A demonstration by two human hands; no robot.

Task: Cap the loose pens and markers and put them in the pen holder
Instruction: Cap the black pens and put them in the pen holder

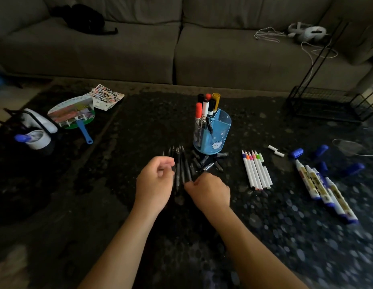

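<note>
A blue pen holder (218, 130) stands mid-rug with several capped markers (205, 107) upright in it. Before it lies a row of uncapped black pens (180, 163), tips pointing away, with several loose black caps (206, 161) to their right. My left hand (155, 182) hovers over the pens' left side, fingers curled, thumb and fingertips pinched near one pen. My right hand (209, 191) is closed at the near end of the rightmost pens; whether it grips one is hidden. Thin white coloured-tip markers (257, 171) and fat white-and-blue markers (325, 190) lie uncapped at right, blue caps (297, 152) beside them.
A dark patterned rug (98, 184) covers the floor before a grey sofa (177, 42). At left are a white-and-blue device (36, 132), a hand fan with blue handle (77, 115) and a sticker sheet (107, 95). A black wire rack (327, 101) stands at right.
</note>
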